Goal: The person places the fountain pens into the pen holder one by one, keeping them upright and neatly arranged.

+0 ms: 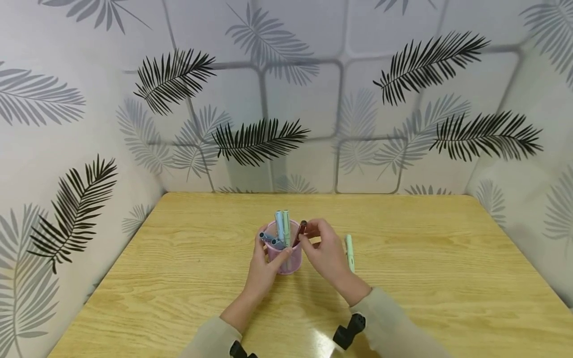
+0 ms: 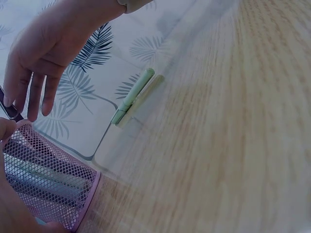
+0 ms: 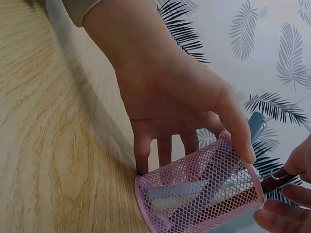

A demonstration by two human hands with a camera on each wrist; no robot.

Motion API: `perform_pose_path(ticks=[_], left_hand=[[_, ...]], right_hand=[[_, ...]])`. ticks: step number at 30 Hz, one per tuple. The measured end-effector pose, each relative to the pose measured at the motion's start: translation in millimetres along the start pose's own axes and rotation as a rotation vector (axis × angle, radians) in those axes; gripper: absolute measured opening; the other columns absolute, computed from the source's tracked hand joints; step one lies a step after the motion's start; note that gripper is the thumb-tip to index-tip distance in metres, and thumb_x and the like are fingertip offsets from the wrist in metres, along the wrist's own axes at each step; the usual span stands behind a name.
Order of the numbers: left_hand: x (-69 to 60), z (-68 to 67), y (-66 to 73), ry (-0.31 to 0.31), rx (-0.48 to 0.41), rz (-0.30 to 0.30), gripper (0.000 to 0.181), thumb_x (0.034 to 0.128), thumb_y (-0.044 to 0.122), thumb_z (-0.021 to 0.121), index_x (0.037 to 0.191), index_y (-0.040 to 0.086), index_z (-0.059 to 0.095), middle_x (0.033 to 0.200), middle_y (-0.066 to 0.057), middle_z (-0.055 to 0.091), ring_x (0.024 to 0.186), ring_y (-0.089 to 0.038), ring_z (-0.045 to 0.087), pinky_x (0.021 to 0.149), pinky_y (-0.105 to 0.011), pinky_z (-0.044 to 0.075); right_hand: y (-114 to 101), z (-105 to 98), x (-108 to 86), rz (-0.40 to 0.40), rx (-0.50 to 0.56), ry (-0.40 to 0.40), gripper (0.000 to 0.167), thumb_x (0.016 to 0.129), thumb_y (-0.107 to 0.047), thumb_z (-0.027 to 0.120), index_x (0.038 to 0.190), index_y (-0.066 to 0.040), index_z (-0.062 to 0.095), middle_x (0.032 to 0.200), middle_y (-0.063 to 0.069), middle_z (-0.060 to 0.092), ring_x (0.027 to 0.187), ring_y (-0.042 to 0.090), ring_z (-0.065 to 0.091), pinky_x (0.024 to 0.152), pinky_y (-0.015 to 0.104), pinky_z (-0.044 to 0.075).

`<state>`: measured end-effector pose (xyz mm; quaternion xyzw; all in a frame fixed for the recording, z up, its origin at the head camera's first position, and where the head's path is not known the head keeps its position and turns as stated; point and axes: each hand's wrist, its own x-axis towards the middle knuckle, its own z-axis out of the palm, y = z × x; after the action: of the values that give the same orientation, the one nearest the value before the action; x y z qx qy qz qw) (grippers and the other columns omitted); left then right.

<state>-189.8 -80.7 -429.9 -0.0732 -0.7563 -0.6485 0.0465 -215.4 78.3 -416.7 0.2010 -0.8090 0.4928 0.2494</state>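
My left hand [image 1: 261, 273] grips a pink mesh pen holder [image 1: 292, 263] that stands upright on the table. Its thumb lies at the near rim, with the fingers round the left side. In the holder are a light blue pen [image 1: 279, 226], a light green pen [image 1: 286, 223] and two darker blue pens [image 1: 267, 238] leaning left. With thumb and fingers, my right hand [image 1: 329, 253] pinches a dark red pen [image 1: 302, 229] near its upper end. In the right wrist view, the lower part of this red pen [image 3: 273, 181] passes inside the rim.
Another light green pen [image 1: 350, 253] lies on the wooden table [image 1: 192, 248], just right of my right hand. Behind the table's far edge stands a wall [image 1: 304, 104] with a leaf pattern. Black devices [image 1: 349, 332] are strapped at both sleeves.
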Motion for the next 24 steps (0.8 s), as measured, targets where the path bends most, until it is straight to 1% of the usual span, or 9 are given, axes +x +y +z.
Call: perform_pose_path(ticks=[4, 10, 14, 19, 24], left_hand=[[-0.4, 0.2, -0.8, -0.003, -0.003, -0.005, 0.073, 0.0897, 0.025, 0.062, 0.146, 0.020, 0.016, 0.139, -0.017, 0.035, 0.118, -0.034, 0.044, 0.090, -0.047, 0.042], [-0.4, 0.3, -0.5, -0.004, 0.001, 0.006, 0.073, 0.0900, 0.025, 0.062, 0.146, 0.020, 0.016, 0.139, -0.017, 0.035, 0.119, -0.035, 0.044, 0.091, -0.048, 0.042], [-0.7, 0.9, -1.5, -0.004, 0.001, 0.007, 0.073, 0.0901, 0.025, 0.062, 0.146, 0.020, 0.016, 0.139, -0.017, 0.035, 0.119, -0.035, 0.044, 0.091, -0.048, 0.042], [-0.4, 1.7, -1.0, -0.001, 0.003, 0.002, 0.073, 0.0898, 0.025, 0.062, 0.146, 0.020, 0.016, 0.139, -0.017, 0.036, 0.118, -0.034, 0.044, 0.090, -0.047, 0.043], [-0.3, 1.3, 0.5, 0.003, 0.007, 0.000, 0.073, 0.0895, 0.026, 0.062, 0.146, 0.020, 0.017, 0.138, -0.018, 0.036, 0.118, -0.036, 0.044, 0.090, -0.048, 0.043]], right_hand=[[0.9, 0.3, -0.6, 0.021, -0.019, -0.009, 0.019, 0.082, -0.002, 0.067, 0.098, -0.004, 0.057, 0.092, 0.007, 0.060, 0.078, 0.019, 0.062, 0.057, 0.026, 0.050], [3.4, 1.1, -0.8, 0.038, -0.017, -0.037, 0.012, 0.085, -0.003, 0.064, 0.096, -0.005, 0.059, 0.093, 0.006, 0.059, 0.079, 0.020, 0.060, 0.059, 0.026, 0.049], [6.1, 2.2, -2.0, 0.049, -0.027, -0.055, 0.011, 0.086, -0.002, 0.063, 0.096, -0.006, 0.059, 0.094, 0.006, 0.059, 0.079, 0.019, 0.059, 0.060, 0.025, 0.049], [7.8, 2.2, -2.8, 0.061, -0.038, -0.054, 0.011, 0.085, -0.002, 0.063, 0.095, -0.006, 0.060, 0.094, 0.006, 0.060, 0.078, 0.018, 0.059, 0.059, 0.025, 0.049], [9.2, -0.2, -3.3, 0.044, -0.041, -0.044, 0.011, 0.085, -0.001, 0.064, 0.094, -0.005, 0.060, 0.093, 0.006, 0.060, 0.077, 0.019, 0.060, 0.058, 0.025, 0.049]])
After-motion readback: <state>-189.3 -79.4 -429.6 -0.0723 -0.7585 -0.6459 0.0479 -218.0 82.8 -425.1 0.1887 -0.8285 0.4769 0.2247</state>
